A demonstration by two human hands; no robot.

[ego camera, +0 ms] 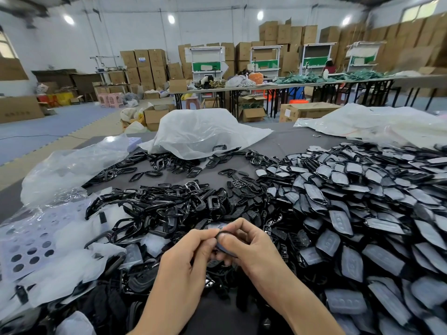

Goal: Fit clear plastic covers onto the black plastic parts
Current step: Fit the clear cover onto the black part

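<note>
**Two hands, one small black part, cover going on**

Here we go: the left hand (188, 255) and the right hand (254, 250) meet low over the heaps. The fingers (208, 238) of both are curled in tight, pinching one black part (221, 234) between them, just above the surface (285, 141).

A pale grey sliver under the right thumb looks like the clear cover (224, 249). Most of it is hidden, so I can't tell how far it is seated.

Covered pieces (362, 201) are piled to the right, and bare black frames (157, 209) lie to the left.

Now the risks, as I judge them:
- Pressing on one edge only could leave the cover crooked or let it spring off
- It looks thin and slick, so a slipping thumb could flick it into the clutter below, where it would be hard to find
- Squeezing too hard could bend the thin frame
</note>
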